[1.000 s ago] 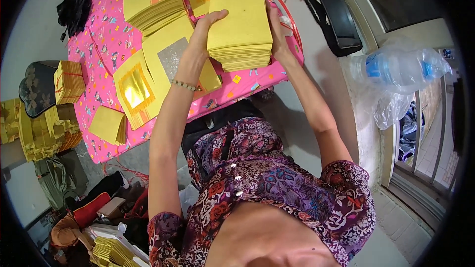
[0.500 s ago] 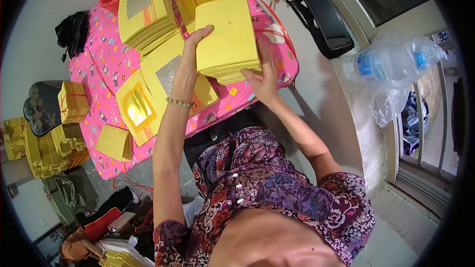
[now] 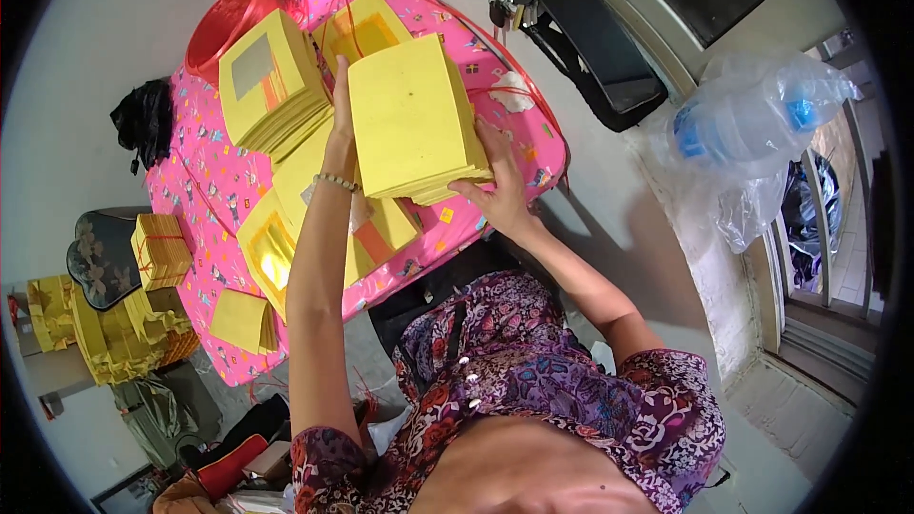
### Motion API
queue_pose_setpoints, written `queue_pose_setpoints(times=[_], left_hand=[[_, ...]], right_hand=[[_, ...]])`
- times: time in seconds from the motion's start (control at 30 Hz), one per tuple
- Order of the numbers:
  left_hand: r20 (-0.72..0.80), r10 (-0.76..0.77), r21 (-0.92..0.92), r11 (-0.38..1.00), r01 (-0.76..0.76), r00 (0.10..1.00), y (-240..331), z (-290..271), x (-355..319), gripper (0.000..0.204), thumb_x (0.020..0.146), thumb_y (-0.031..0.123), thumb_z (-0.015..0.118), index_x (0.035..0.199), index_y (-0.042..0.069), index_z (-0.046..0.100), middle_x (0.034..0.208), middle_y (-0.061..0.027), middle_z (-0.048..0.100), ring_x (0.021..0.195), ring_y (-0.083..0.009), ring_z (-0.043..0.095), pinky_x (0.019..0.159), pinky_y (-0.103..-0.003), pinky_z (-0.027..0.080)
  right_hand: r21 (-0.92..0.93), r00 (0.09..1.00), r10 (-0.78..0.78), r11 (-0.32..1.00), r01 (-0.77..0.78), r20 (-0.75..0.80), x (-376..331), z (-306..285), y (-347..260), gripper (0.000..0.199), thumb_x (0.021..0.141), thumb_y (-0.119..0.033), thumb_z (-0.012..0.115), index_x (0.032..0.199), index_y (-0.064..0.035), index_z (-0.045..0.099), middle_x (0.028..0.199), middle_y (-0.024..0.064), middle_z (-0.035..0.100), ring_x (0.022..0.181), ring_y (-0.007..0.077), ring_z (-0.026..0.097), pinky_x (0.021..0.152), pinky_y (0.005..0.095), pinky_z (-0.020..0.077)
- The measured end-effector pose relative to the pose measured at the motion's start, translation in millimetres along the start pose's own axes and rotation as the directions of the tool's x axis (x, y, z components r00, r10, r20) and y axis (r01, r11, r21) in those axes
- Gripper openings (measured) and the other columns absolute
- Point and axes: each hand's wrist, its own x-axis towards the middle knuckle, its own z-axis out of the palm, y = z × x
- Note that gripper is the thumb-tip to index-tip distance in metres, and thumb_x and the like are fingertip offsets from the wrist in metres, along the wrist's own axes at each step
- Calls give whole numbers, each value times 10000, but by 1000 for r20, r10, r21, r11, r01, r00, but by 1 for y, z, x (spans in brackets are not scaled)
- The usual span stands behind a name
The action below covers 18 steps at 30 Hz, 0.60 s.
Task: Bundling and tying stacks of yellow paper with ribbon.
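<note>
A thick stack of yellow paper point(image 3: 409, 119) is held above the table, its plain top sheet facing up. Along its left side lies my left hand point(image 3: 342, 114), fingers straight and pressed to the edges. My right hand point(image 3: 502, 186) grips the lower right corner, thumb at the near edge, where the sheets stand slightly uneven. To the left sits another thick paper stack point(image 3: 295, 86) with a silver patch on top. Beneath my left forearm, partly hidden, are sheets with gold foil point(image 3: 265, 252) and silver patches. A smaller yellow stack point(image 3: 243, 322) rests at the table's near left.
The pink patterned table point(image 3: 214, 181) carries a red basket point(image 3: 228, 30) and red string. A tied paper bundle point(image 3: 162, 252) stands by a dark flowered chair back point(image 3: 100, 266). Keys point(image 3: 519, 0) and a phone point(image 3: 609, 43) lie on the right ledge, near bagged plastic bottles point(image 3: 733, 133).
My left thumb has come off the stack's top, and that hand now lies flat along the side. The stack has shifted slightly left and nearer in view; the whole view has tilted a little.
</note>
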Motion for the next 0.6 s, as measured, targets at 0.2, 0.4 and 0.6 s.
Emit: queue_pose_setpoints(times=[0.2, 0.4, 0.6], left_hand=[[-198, 63, 46, 997, -55, 978, -10, 35, -5, 569, 906, 565, 435, 1010, 29, 595, 845, -77, 646, 705, -180, 653, 598, -288, 557], [-39, -29, 98, 995, 33, 999, -8, 15, 3, 592, 899, 590, 423, 997, 33, 596, 818, -65, 635, 692, -172, 649, 584, -277, 554], [-99, -11, 102, 995, 21, 995, -1, 15, -7, 590, 890, 604, 426, 957, 45, 600, 785, -54, 623, 657, -156, 641, 560, -269, 549]], right_hand=[[-33, 999, 25, 999, -26, -42, -5, -5, 5, 826, 719, -256, 766, 1386, -43, 328, 1394, 188, 376, 1263, 347, 396, 1015, 433, 370], [-37, 998, -11, 999, 8, -57, -6, 3, 10, 839, 692, -294, 777, 1371, -46, 351, 1374, 190, 400, 1230, 355, 429, 991, 427, 396], [-42, 992, -95, 995, 92, -87, -6, 9, 11, 822, 684, -324, 775, 1344, -39, 376, 1361, 195, 413, 1217, 350, 444, 982, 425, 405]])
